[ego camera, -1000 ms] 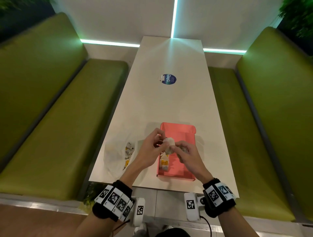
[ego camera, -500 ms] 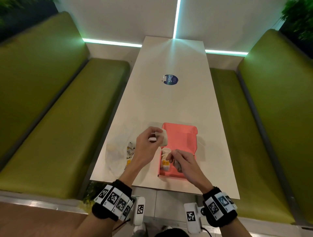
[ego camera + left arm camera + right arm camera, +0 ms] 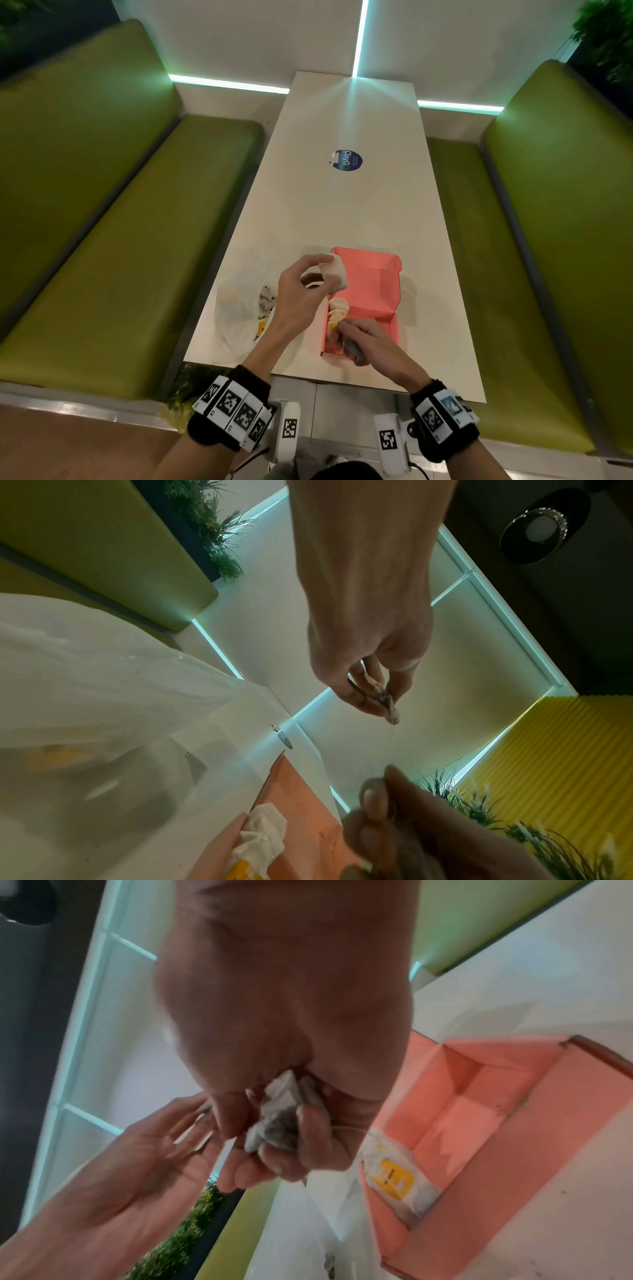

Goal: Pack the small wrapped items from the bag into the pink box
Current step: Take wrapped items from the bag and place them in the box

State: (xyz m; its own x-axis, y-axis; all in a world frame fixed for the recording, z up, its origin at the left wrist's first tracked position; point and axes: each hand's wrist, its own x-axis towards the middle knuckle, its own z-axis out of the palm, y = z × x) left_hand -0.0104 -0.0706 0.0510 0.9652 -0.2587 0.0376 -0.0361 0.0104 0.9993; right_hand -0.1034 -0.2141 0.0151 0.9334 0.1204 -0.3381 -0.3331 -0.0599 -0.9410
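The open pink box [image 3: 387,329] lies near the table's front edge, its lid [image 3: 370,274] folded away from me. Several white wrapped items [image 3: 337,311] stand along its left wall; one shows a yellow label [image 3: 394,1177]. My left hand [image 3: 323,274] pinches a white wrapped item [image 3: 335,275] in the air over the box's far left corner, seen edge-on [image 3: 382,699] in the left wrist view. My right hand [image 3: 342,334] is low in the near part of the box, fingers curled round a crumpled wrapped item [image 3: 281,1123]. The white plastic bag [image 3: 236,308] lies left of the box with more items [image 3: 265,301] inside.
A round blue sticker [image 3: 347,160] marks the middle of the long white table [image 3: 342,212]. Green benches [image 3: 120,240] run along both sides. The table's front edge passes just under my wrists.
My hands have parted. The left one has risen up and away with one white item. The right one has dropped into the near end of the box with the other.
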